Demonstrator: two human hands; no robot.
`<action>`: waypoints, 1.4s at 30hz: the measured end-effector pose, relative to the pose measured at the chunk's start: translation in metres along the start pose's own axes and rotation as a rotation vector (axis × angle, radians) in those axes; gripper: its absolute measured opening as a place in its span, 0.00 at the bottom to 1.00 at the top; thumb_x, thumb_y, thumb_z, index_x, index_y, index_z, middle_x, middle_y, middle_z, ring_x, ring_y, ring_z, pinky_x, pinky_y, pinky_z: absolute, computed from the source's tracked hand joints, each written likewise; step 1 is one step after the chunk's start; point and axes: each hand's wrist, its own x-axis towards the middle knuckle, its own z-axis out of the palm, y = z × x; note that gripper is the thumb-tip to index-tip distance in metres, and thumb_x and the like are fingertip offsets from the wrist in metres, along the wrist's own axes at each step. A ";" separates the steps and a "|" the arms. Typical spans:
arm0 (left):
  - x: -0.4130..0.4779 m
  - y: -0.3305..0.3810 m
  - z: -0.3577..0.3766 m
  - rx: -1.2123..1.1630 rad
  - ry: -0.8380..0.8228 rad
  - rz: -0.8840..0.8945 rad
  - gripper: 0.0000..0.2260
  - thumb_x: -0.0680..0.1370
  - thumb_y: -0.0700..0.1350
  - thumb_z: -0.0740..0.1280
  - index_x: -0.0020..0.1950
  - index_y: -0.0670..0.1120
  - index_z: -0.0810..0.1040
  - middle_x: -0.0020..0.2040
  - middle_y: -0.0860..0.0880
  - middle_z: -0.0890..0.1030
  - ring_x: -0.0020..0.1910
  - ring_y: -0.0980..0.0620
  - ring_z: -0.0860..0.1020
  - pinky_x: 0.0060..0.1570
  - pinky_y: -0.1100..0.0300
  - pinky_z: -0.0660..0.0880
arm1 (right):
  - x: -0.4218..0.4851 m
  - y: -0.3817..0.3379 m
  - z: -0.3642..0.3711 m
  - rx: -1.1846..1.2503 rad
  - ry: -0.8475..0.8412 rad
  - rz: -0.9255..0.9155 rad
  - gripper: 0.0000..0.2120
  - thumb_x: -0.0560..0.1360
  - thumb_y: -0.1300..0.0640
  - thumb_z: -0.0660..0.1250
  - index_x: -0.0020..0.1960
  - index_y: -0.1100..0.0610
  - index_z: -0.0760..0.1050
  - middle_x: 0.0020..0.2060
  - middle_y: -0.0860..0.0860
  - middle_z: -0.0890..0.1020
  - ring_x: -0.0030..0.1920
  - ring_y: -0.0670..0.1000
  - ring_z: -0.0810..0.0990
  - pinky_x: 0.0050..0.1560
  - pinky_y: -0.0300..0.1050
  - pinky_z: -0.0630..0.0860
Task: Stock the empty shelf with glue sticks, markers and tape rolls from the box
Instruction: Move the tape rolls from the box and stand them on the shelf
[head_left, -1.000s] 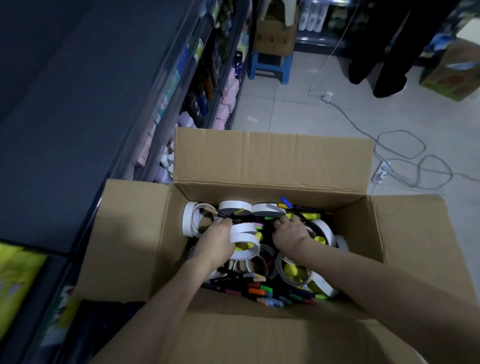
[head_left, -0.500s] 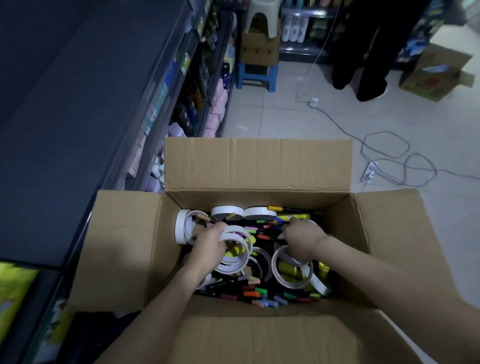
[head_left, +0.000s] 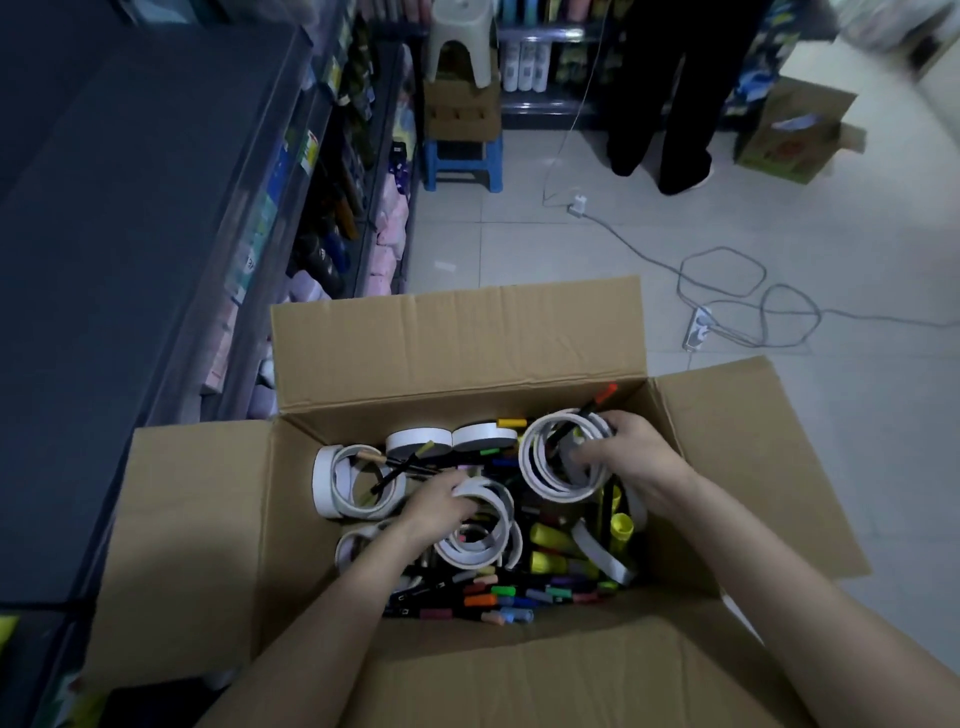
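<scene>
Box (head_left: 457, 338): open on the floor below me, just beside the dark shelf (head_left: 130, 208).
Left hand (head_left: 439, 501): fingers curled round white tape rolls (head_left: 470, 557) in the middle of the box.
Right hand (head_left: 631, 457): I see it gripping a second bunch of rolls (head_left: 532, 462), far right corner.
Markers (head_left: 509, 597): loose inside, along the near wall.

Open cardboard box (head_left: 457, 343) full of white tape rolls (head_left: 325, 480), coloured markers (head_left: 500, 592), yellow glue sticks (head_left: 548, 537)
</scene>
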 end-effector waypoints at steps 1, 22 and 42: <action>0.003 0.001 0.003 0.038 -0.021 0.009 0.05 0.79 0.40 0.62 0.43 0.44 0.72 0.37 0.46 0.71 0.35 0.48 0.70 0.39 0.56 0.64 | -0.003 0.000 -0.001 0.022 -0.011 -0.003 0.07 0.65 0.70 0.69 0.43 0.69 0.77 0.31 0.56 0.76 0.34 0.53 0.75 0.35 0.46 0.70; 0.031 0.050 0.023 0.827 -0.335 -0.146 0.12 0.76 0.51 0.66 0.50 0.43 0.74 0.45 0.46 0.75 0.42 0.48 0.74 0.37 0.57 0.69 | -0.023 0.002 -0.007 0.403 -0.009 -0.068 0.15 0.70 0.70 0.65 0.55 0.62 0.78 0.34 0.57 0.79 0.36 0.53 0.77 0.39 0.45 0.73; -0.030 0.028 0.009 -0.389 0.052 -0.073 0.17 0.69 0.37 0.73 0.55 0.45 0.75 0.49 0.43 0.80 0.43 0.43 0.78 0.39 0.52 0.72 | -0.024 0.015 -0.006 0.613 -0.170 0.013 0.33 0.69 0.61 0.73 0.70 0.66 0.65 0.49 0.57 0.80 0.40 0.48 0.82 0.37 0.40 0.77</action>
